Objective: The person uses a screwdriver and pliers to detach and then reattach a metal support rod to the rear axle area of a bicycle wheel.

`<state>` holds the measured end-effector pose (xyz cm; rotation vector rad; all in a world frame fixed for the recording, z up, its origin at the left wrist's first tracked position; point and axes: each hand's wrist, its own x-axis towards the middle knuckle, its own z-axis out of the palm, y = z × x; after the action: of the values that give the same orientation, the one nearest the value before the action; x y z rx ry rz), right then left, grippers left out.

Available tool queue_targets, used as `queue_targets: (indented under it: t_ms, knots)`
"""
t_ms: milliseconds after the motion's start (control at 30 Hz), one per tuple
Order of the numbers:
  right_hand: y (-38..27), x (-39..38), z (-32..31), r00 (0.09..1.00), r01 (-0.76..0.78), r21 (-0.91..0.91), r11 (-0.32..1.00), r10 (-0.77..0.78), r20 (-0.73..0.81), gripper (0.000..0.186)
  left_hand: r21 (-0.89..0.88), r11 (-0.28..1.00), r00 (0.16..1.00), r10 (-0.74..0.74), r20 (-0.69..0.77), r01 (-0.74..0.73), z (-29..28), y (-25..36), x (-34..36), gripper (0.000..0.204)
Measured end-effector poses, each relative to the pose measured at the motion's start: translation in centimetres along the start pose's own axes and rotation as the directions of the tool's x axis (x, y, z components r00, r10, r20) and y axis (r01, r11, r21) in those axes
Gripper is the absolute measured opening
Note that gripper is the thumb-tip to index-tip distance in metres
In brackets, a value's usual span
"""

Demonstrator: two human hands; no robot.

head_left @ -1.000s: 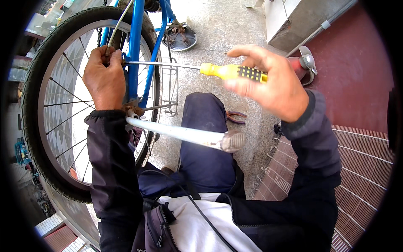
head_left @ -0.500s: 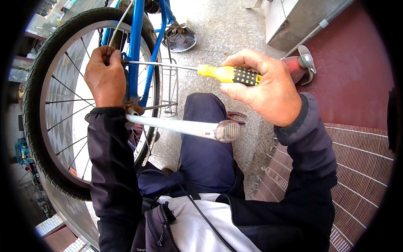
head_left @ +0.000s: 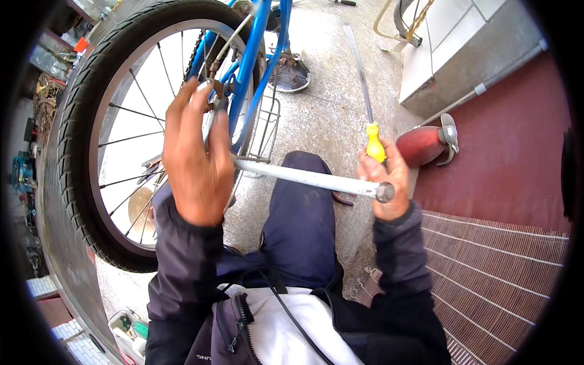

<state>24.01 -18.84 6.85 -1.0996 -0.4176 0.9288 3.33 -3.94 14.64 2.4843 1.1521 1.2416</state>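
Note:
In my right hand (head_left: pixel 387 179) is a screwdriver (head_left: pixel 375 143) with a yellow handle, its long shaft pointing away from me, clear of the bicycle. My left hand (head_left: pixel 198 155), a little blurred, stands beside the blue bicycle frame (head_left: pixel 246 67), fingers stretched and apart. Its fingertips are close to a small rusty metal fitting (head_left: pixel 219 91) on the frame, where a pale cable (head_left: pixel 234 45) comes down; whether they touch it I cannot tell. Left of the frame is the spoked wheel with a black tyre (head_left: pixel 82 152). A whitish metal bar (head_left: pixel 304 176) juts across toward my right hand.
A wire basket (head_left: pixel 266 131) hangs behind the frame. Beyond it is a dark shoe (head_left: pixel 289 72). To the right, a red rounded object with a metal end (head_left: pixel 423 145) lies on a dark red surface (head_left: pixel 505 164), near a slatted mat (head_left: pixel 486 267). A tiled block (head_left: pixel 462 45) stands at the far right.
The screwdriver has come away from the frame fitting; my right hand has lowered and its shaft has swung to point away. My left hand has loosened its pinch and spread its fingers.

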Motion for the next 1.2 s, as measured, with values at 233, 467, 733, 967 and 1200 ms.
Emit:
queue_targets:
  t_ms: [233,467,733,967,1200]
  knots:
    - [8.0,3.7,7.3,0.978,-0.152,0.128,0.980,0.130,0.165,0.014,0.033,0.973,0.971,0.225,0.076,-0.228,-10.2,1.2,-10.4,0.035]
    - [13.6,5.3,11.7,0.966,-0.225,0.124,0.966,0.204,0.160,0.029,0.148,0.958,0.954,-0.210,-0.214,0.245,-14.9,-3.3,-15.1,0.079]
    - [15.0,5.2,13.4,0.956,-0.217,0.092,0.972,0.192,0.223,0.015,-0.462,0.724,0.801,-0.597,-0.047,0.513,-11.1,-8.2,-20.0,0.065]
    - [12.6,4.0,16.3,0.957,-0.247,0.115,0.962,0.223,0.185,0.016,-0.371,0.828,0.874,-0.479,-0.079,0.420,-12.7,-9.7,-18.2,0.054]
    - [13.6,5.7,15.6,0.931,-0.339,0.281,0.898,0.278,0.235,0.019,-0.175,0.934,0.941,-0.330,-0.080,0.313,-15.1,-11.2,-14.6,0.054]
